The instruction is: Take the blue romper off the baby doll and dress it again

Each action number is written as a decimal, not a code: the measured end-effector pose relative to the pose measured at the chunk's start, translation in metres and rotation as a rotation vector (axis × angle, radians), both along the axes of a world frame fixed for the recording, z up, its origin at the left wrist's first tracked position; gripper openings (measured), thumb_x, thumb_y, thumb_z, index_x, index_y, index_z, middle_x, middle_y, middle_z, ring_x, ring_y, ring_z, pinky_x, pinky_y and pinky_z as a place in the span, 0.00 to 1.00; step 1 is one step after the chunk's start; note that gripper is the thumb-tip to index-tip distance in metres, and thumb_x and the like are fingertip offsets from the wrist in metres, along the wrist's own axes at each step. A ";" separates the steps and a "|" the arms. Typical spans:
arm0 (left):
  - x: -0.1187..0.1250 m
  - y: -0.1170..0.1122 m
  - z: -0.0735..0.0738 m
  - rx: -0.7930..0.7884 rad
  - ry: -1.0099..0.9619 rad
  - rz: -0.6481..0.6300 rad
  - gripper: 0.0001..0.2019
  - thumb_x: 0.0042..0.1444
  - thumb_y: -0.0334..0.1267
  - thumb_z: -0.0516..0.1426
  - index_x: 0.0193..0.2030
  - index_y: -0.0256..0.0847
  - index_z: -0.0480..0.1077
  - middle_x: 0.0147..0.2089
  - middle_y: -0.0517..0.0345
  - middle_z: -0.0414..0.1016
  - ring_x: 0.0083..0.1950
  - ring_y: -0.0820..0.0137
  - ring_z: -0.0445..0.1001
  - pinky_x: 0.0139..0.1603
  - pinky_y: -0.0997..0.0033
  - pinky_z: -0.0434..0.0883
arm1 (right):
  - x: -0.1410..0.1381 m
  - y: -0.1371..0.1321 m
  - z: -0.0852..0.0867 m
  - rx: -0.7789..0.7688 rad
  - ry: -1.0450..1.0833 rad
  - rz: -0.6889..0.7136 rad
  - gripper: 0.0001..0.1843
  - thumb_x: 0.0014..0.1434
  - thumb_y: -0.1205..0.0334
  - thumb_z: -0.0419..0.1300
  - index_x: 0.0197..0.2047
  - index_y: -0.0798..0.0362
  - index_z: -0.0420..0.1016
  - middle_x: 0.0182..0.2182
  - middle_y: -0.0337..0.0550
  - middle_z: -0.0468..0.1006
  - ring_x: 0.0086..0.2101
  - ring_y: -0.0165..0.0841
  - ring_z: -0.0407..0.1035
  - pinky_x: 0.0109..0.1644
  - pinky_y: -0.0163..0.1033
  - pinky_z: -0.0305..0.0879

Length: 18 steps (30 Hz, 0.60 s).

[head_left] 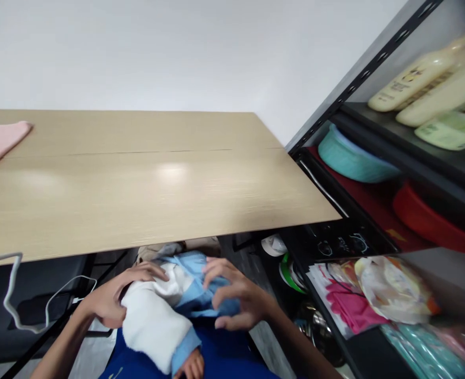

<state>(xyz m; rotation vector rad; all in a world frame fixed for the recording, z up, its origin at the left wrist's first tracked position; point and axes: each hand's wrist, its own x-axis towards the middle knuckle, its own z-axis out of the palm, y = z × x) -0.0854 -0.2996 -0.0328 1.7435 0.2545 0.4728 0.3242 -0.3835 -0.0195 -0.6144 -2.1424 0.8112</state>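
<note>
Low in the head view, a white fleece garment (153, 321) with blue cuffs and a blue lower part (200, 284) lies across the lap, clothing a small figure. From one cuff comes a small hand (193, 367); whether it belongs to a doll or a person I cannot tell. My left hand (117, 295) grips the white fleece, thumb on the near side and fingers over the top. Over the blue cloth, my right hand (234, 297) is open, its fingers spread and curved, the fingertips close to the cloth or touching it.
A wooden tabletop (157, 195) is just ahead, with a pink cloth (1, 142) at far left and a white cable (11, 295) hanging off its edge. On the right, a black shelf rack (358, 79) holds bottles (417, 79), a teal basin (354, 158), a red basin (433, 216) and packets.
</note>
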 end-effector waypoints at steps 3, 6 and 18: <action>0.005 0.002 0.011 0.000 0.018 -0.039 0.40 0.70 0.57 0.72 0.84 0.67 0.66 0.82 0.45 0.72 0.83 0.37 0.70 0.84 0.27 0.64 | -0.006 0.024 -0.003 -0.296 0.101 -0.026 0.33 0.80 0.30 0.59 0.72 0.44 0.81 0.74 0.55 0.78 0.77 0.50 0.69 0.84 0.62 0.61; 0.008 0.003 0.024 -0.094 0.129 -0.049 0.40 0.67 0.70 0.70 0.80 0.59 0.75 0.81 0.43 0.74 0.82 0.35 0.71 0.84 0.30 0.65 | -0.022 0.058 -0.011 -0.564 0.021 0.005 0.36 0.86 0.33 0.44 0.77 0.45 0.77 0.73 0.54 0.81 0.73 0.45 0.74 0.83 0.57 0.64; 0.038 0.004 0.006 0.158 1.067 0.535 0.27 0.76 0.62 0.51 0.51 0.41 0.81 0.52 0.35 0.90 0.56 0.40 0.88 0.54 0.50 0.73 | -0.137 0.160 -0.087 -1.009 -0.289 0.252 0.14 0.64 0.53 0.77 0.39 0.51 0.80 0.32 0.35 0.78 0.35 0.33 0.71 0.43 0.38 0.70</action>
